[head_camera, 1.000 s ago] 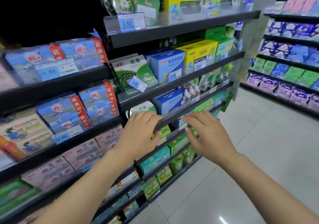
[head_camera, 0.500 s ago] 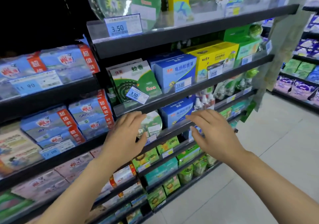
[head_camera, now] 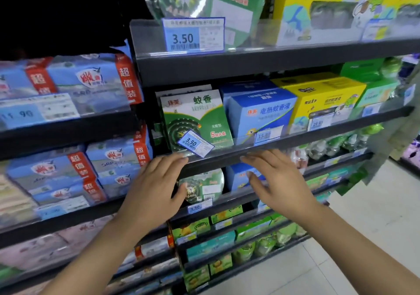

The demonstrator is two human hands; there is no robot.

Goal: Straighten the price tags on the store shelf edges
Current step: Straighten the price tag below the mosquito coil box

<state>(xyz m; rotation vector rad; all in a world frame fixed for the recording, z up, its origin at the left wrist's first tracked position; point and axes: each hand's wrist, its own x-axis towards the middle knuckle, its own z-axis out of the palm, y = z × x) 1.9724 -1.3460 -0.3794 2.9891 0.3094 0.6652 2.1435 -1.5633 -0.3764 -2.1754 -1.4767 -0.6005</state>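
Note:
A blue and white 3.50 price tag [head_camera: 195, 143] sits crooked, tilted clockwise, on the clear strip of the middle shelf edge [head_camera: 295, 138], in front of a green mosquito coil box [head_camera: 195, 117]. My left hand [head_camera: 154, 192] is open just below and left of that tag, fingertips at the shelf edge. My right hand [head_camera: 277, 181] is open to the tag's lower right, fingers spread, holding nothing. A straight 3.50 tag [head_camera: 193, 34] stands on the top shelf edge. Straight tags reading 15.80 [head_camera: 267, 134] and 29.90 [head_camera: 320, 121] sit further right.
Blue boxes [head_camera: 261, 110] and yellow boxes [head_camera: 322, 99] fill the middle shelf. Blue soap packs [head_camera: 86, 78] with an 11.90 tag [head_camera: 36, 110] fill the left bay. Lower shelves hold green packages [head_camera: 211, 247]. A pale tiled floor aisle [head_camera: 363, 237] lies to the right.
Both hands have risen from the lower shelves up to the middle shelf edge, beneath the crooked 3.50 tag. The view has moved closer to the shelves.

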